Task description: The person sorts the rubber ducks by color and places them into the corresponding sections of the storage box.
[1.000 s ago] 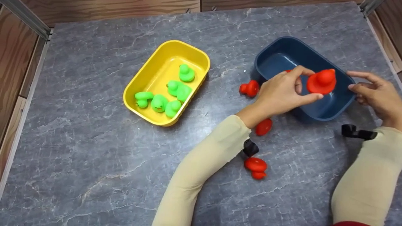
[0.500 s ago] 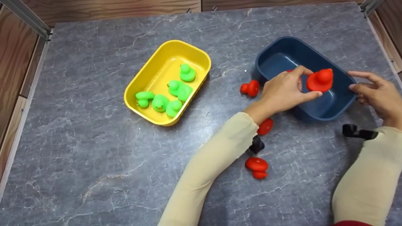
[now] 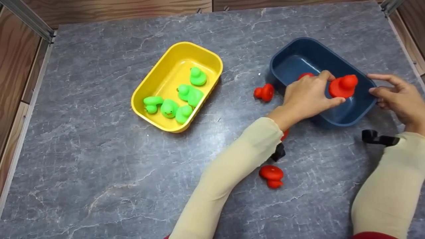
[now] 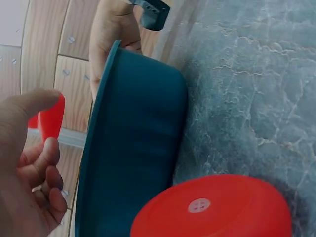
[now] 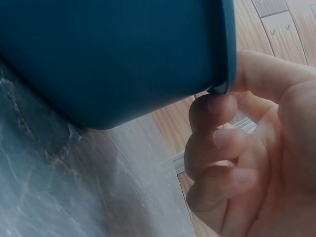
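Observation:
My left hand [image 3: 306, 99] pinches a red rubber duck [image 3: 342, 87] between thumb and fingertips, above the blue tub [image 3: 294, 64]. In the left wrist view the duck [image 4: 53, 118] shows just outside the tub's rim line, held by the thumb and fingers. Part of another red duck [image 3: 304, 76] shows inside the tub, mostly hidden by my left hand. My right hand [image 3: 400, 99] grips the tub's right rim; the right wrist view shows its fingers curled beneath the lip of the tub [image 5: 113, 54].
Red ducks lie on the grey marbled table [image 3: 99, 159]: one left of the tub [image 3: 264, 93], one partly behind the left sleeve [image 3: 285, 134], one nearer the front [image 3: 271, 176]. A yellow tub [image 3: 166, 71] at centre-left holds several green ducks [image 3: 169, 108].
My left hand and forearm have shifted a little to the right with the red duck, and the sleeve now covers more of the duck beneath it. The right hand stays at the rim.

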`<state>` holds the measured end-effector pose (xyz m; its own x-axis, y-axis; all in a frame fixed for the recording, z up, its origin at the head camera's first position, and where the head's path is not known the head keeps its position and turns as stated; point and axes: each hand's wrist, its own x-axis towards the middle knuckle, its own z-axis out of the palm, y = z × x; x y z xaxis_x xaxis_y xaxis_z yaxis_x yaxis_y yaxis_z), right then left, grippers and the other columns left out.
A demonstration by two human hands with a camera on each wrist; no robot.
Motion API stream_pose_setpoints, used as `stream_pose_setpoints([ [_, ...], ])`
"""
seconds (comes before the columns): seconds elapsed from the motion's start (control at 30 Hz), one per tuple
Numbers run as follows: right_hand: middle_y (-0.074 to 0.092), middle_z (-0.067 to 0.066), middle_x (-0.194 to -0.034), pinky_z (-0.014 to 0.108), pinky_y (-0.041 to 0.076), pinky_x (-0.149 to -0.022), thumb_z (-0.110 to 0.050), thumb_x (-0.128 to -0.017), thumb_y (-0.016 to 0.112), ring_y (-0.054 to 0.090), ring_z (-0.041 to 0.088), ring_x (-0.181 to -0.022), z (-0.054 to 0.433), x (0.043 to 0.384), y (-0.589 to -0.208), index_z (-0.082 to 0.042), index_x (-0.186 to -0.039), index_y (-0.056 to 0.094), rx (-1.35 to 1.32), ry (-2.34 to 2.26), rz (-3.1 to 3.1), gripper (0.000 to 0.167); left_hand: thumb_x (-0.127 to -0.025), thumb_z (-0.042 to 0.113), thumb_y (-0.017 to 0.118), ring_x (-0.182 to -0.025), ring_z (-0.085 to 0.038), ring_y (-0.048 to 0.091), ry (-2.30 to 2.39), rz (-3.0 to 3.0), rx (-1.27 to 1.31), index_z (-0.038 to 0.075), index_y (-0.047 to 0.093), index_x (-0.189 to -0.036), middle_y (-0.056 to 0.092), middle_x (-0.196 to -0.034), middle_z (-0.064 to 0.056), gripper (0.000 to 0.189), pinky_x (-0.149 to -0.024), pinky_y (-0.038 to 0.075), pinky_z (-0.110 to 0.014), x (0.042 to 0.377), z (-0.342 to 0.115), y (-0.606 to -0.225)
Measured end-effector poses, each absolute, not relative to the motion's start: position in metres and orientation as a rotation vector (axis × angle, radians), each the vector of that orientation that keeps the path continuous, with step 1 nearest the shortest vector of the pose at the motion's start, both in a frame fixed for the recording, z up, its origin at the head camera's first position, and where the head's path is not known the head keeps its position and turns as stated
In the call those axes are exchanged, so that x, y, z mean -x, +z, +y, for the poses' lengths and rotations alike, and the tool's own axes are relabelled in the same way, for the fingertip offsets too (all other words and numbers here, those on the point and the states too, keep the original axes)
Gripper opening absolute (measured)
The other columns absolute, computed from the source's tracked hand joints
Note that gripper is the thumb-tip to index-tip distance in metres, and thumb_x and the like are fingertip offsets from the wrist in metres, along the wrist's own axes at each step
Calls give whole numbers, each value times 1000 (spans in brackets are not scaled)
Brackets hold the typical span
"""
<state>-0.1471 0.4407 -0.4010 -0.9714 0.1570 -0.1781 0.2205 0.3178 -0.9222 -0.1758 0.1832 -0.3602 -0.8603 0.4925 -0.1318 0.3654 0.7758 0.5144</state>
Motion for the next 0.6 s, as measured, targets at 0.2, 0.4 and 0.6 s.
stream_pose_setpoints([
  [0.2, 65, -14, -64, 19, 36, -43, -4, -93, 57, 43, 5, -44, 443, 149, -403, -31, -119, 64, -374, -1784, 2493, 38, -80, 67, 63, -85, -2, 51, 648, 2778, -571, 39, 51, -120, 61, -97, 18, 50, -68, 43, -21, 175, 186, -364],
  [0.4, 65, -15, -63, 18, 36, -43, -2, -94, 56, 43, 4, -45, 440, 148, -400, -34, -115, 65, -371, -1806, 2480, 40, -77, 70, 62, -83, -1, 54, 637, 2778, -532, 41, 48, -127, 61, -97, 18, 60, -67, 44, -20, 175, 185, -364],
  [0.6, 64, -21, -64, 19, 35, -44, -6, -96, 54, 43, 3, -44, 449, 151, -408, -38, -119, 62, -358, -1652, 2588, 41, -78, 70, 62, -74, 3, 54, 726, 2688, -579, 45, 41, -135, 59, -89, 20, 66, -58, 43, -18, 170, 176, -360],
])
